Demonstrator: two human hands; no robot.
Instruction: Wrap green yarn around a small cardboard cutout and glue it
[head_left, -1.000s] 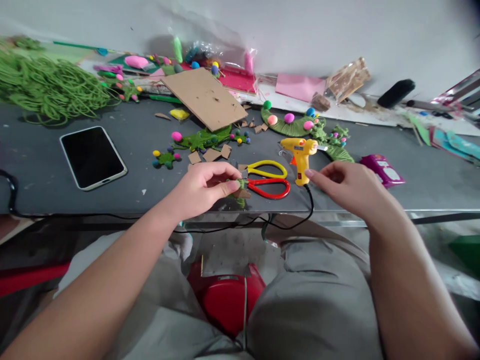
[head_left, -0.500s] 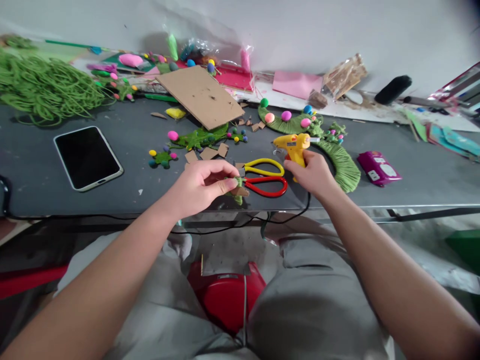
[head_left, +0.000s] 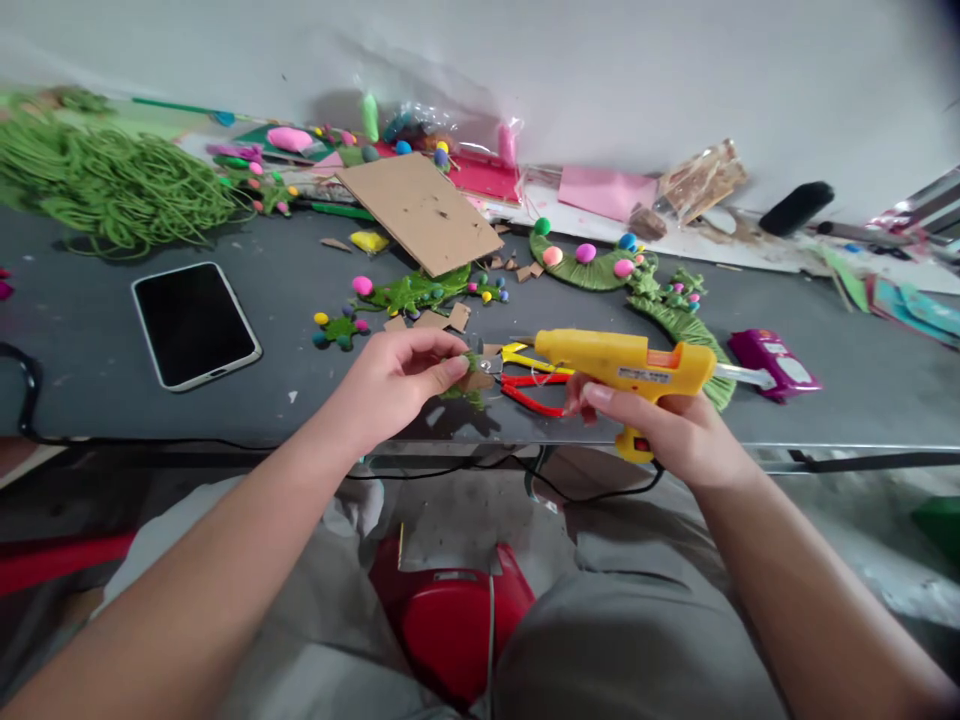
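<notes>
Near the table's front edge, my left hand [head_left: 412, 385] pinches a small green yarn-wrapped cardboard piece [head_left: 474, 383]. My right hand [head_left: 675, 430] is wrapped round the grip of a yellow glue gun [head_left: 622, 360], lifted above the table with its nozzle pointing left toward that piece. A clear glue stick [head_left: 742, 375] juts from the gun's rear. Scissors with yellow and red handles [head_left: 532, 393] lie between the hands, partly behind the gun. Behind the gun is a green yarn-wrapped wreath [head_left: 592, 272] with coloured balls.
A phone [head_left: 196, 325] lies at the left, below a heap of green yarn [head_left: 112, 185]. Cardboard [head_left: 424, 210], green decorations [head_left: 412, 292] and cardboard scraps sit in the middle. A purple packet [head_left: 774, 365] is at the right. A black cord hangs along the front edge.
My right hand has raised the glue gun off the table and brought it nearer, turned more side-on. The view has shifted slightly. My left hand still pinches the small green piece.
</notes>
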